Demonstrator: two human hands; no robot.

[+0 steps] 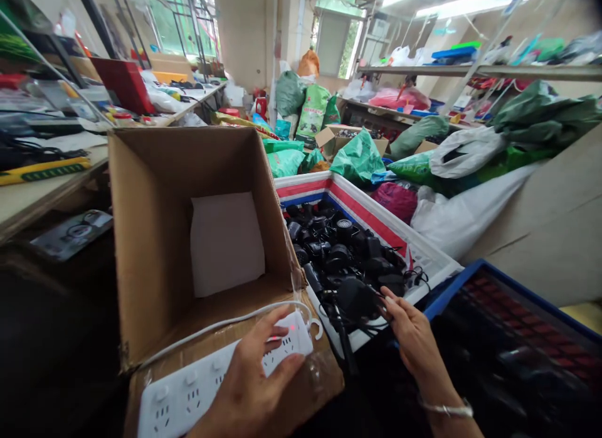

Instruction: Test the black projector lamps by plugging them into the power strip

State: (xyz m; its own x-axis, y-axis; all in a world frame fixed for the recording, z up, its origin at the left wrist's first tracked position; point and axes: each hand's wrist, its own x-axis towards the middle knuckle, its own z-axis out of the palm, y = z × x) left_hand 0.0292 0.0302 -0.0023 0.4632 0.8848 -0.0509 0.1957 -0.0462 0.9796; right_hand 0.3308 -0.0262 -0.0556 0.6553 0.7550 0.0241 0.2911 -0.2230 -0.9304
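We see a glossy white plastic power strip [202,384], long and flat with rounded edges, its slotted sockets set in a row and a red light glowing near its far end. It lies on brown, tape-shiny cardboard in front of a deep, open cardboard box [145,237], where a smooth white sheet [228,243] sits. Our left hand [256,359] is over the strip, its grip wide, thumb and fingers spread apart; whether it presses the plastic we cannot tell. Our right hand [411,334] has its grip narrow, fingertips at the near side of the black devices [338,256]; we cannot tell if it holds one. Those are round and cylindrical, partly shiny, tangled with thin cords, heaped in a white plastic crate [433,256] with a red, white and blue striped lining [362,212].
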